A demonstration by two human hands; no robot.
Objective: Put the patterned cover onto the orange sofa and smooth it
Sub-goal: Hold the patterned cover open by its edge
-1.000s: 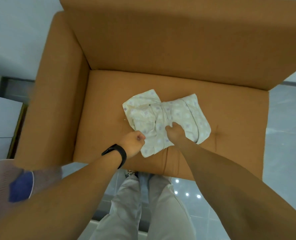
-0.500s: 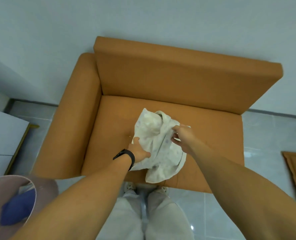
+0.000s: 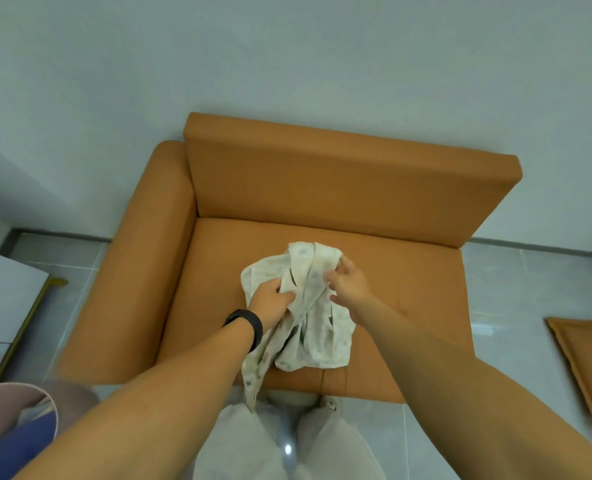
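The orange sofa (image 3: pixel 408 285) stands against the pale wall, with one armrest on its left side and a bare seat. A cream patterned cover (image 3: pixel 317 336) hangs bunched above the seat's front middle, one end trailing down past the seat edge toward my legs. My left hand (image 3: pixel 270 301), with a black band on the wrist, grips the cover's left side. My right hand (image 3: pixel 348 284) holds the cover's upper right part, fingers partly spread over the cloth.
A pink basket (image 3: pixel 17 420) with blue cloth inside sits at the lower left. A white cabinet (image 3: pixel 0 306) with a gold leg stands left of the sofa. An orange cushion (image 3: pixel 589 368) lies on the grey tiled floor at the right.
The cover went from lying folded on the seat to being lifted and bunched in both hands. The view has pulled back, so the whole sofa shows.
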